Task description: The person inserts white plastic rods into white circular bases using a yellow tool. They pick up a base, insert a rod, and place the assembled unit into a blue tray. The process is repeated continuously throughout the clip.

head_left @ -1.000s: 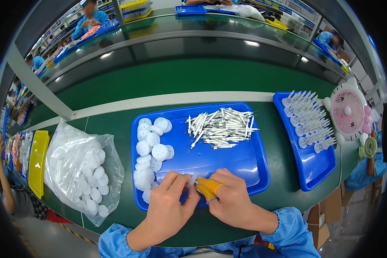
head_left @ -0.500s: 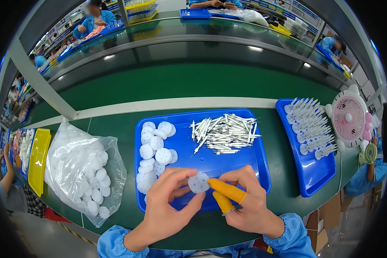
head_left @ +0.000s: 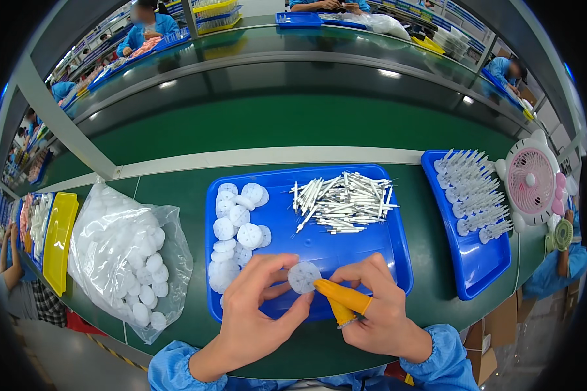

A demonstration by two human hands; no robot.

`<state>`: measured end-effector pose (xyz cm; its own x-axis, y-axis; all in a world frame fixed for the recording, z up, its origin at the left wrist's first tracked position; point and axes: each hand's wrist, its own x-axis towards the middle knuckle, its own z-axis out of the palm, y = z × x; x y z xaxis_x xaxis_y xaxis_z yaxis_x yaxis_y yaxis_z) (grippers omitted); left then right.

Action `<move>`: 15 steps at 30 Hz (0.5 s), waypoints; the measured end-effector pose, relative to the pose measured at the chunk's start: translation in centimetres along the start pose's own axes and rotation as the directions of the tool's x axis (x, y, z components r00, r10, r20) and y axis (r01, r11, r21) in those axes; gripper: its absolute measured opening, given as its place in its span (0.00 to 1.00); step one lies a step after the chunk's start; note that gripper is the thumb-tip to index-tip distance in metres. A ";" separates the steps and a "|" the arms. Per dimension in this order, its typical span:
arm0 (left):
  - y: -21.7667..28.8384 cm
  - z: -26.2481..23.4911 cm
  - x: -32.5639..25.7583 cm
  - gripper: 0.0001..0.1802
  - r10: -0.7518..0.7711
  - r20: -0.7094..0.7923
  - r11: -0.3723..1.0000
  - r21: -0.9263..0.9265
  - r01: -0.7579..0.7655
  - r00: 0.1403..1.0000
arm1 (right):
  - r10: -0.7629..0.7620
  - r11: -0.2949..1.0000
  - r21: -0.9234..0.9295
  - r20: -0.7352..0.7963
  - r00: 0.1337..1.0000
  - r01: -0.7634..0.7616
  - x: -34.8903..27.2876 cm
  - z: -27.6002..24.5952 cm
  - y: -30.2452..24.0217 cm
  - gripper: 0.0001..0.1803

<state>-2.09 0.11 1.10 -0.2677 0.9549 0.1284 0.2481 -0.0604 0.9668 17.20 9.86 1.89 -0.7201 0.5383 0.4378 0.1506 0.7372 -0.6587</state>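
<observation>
My left hand (head_left: 257, 313) and my right hand (head_left: 375, 306) meet over the near edge of a blue tray (head_left: 398, 260). Together they pinch a small white ribbed disc (head_left: 303, 277). Orange rubber covers sit on two fingers of my right hand, and one of them touches the disc's lower right rim. More white discs (head_left: 238, 228) lie heaped along the tray's left side. A pile of thin white pins (head_left: 342, 202) lies at the tray's far right.
A clear plastic bag of white discs (head_left: 124, 254) lies left of the tray. A second blue tray (head_left: 473, 260) on the right holds rows of assembled white pieces. A pink desk fan (head_left: 531, 182) stands beyond it, a yellow tray (head_left: 59, 238) at far left. Other people work nearby.
Both hands have lifted slightly from the tray's near edge and brought the white disc up between them, the orange-covered finger now pressing on its rim.
</observation>
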 end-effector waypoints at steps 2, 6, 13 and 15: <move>0.0 0.1 -0.1 0.30 0.002 0.001 1.000 0.017 -0.002 1.000 | 0.059 0.997 0.044 -0.042 0.997 -0.057 0.3 0.4 -0.4 0.29; 0.1 0.0 -0.1 0.30 0.018 0.006 0.999 0.038 -0.018 1.000 | -0.014 0.998 0.057 0.040 0.999 0.012 0.2 0.2 -0.3 0.29; -0.1 0.0 -0.1 0.31 0.013 -0.014 0.999 0.049 -0.012 1.000 | -0.008 1.000 0.015 -0.005 1.000 0.008 -0.2 0.0 -0.2 0.29; -0.3 0.0 -0.1 0.32 0.028 -0.014 0.997 0.069 -0.027 1.000 | -0.015 1.000 0.013 -0.007 1.000 0.015 -0.2 0.0 -0.1 0.29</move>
<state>-2.13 0.00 0.77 -0.2735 0.9488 0.1580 0.3190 -0.0655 0.9455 17.34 9.66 1.84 -0.7178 0.5299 0.4517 0.1312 0.7400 -0.6597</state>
